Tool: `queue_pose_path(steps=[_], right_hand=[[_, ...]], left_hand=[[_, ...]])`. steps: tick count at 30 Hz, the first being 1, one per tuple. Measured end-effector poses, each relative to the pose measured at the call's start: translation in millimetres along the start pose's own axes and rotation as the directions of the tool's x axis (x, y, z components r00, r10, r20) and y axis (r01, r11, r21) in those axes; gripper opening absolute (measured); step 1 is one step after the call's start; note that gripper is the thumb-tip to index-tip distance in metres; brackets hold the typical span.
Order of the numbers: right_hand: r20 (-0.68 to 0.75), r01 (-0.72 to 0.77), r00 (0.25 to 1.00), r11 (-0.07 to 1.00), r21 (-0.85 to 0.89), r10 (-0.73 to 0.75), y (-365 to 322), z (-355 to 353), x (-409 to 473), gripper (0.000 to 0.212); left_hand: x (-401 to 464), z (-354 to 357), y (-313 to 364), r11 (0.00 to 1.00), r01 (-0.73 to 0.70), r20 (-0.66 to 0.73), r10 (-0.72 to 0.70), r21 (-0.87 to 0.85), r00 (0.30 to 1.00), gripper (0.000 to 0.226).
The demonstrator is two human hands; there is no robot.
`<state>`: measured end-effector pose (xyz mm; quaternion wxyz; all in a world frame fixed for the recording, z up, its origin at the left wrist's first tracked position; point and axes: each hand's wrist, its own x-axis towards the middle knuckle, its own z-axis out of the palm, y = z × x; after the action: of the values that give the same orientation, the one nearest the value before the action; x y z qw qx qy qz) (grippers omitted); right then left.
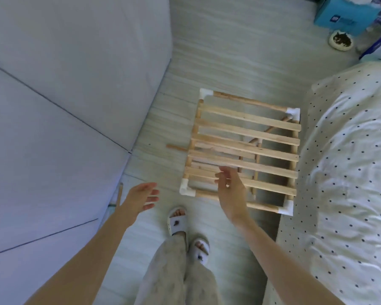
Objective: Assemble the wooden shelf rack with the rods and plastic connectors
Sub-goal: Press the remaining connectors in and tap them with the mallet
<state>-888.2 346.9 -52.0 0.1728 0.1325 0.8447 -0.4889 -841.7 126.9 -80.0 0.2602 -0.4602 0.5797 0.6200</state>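
Rack [244, 148] stands on floor [218, 51] between bed [350, 172] and grey panel [64, 84]. Top slats on, white corner connectors [293, 113] seated, so looks near done imo. Loose rod [176, 147] lies just left of it, maybe still to fit.

Right hand [230, 190] over front slats, fingers loose, holding nothing; left hand [141, 198] spread wide, well apart, also free. Grab frame rods, not thin slats. Press corners straight down so sockets don't rack.

Pale raw wood, round rods, flat slats, smooth plastic elbows.

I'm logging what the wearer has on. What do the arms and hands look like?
Both forearms are bare, with no sleeves in view. The right hand wears a ring on one finger. The left hand shows no jewellery or glove. No watch shows on either wrist.
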Motion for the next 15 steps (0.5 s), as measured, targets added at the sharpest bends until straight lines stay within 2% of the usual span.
queue_pose_path(steps=[2,6,12,15], right_hand=[[0.151,0.016,0.988,0.999,0.039,-0.022,2,37,-14,0.025],[0.372,0.043,0.928,0.999,-0.025,-0.031,32,104,-33,0.02],[0.478,0.015,0.875,0.981,-0.196,0.082,96,169,-28,0.028],[0.492,0.026,0.861,0.954,-0.298,0.13,136,211,-5,0.031]], left_hand=[[0,-22,-29,0.999,-0.002,-0.052,-0.001,-0.047,0.999,0.027],[13,-60,-86,0.999,0.036,-0.115,-0.04,-0.034,0.993,0.027],[59,-109,-160,0.989,0.112,-0.171,-0.094,0.097,0.981,0.025],[113,-129,-195,0.966,0.068,-0.181,-0.023,0.25,0.983,0.027]])
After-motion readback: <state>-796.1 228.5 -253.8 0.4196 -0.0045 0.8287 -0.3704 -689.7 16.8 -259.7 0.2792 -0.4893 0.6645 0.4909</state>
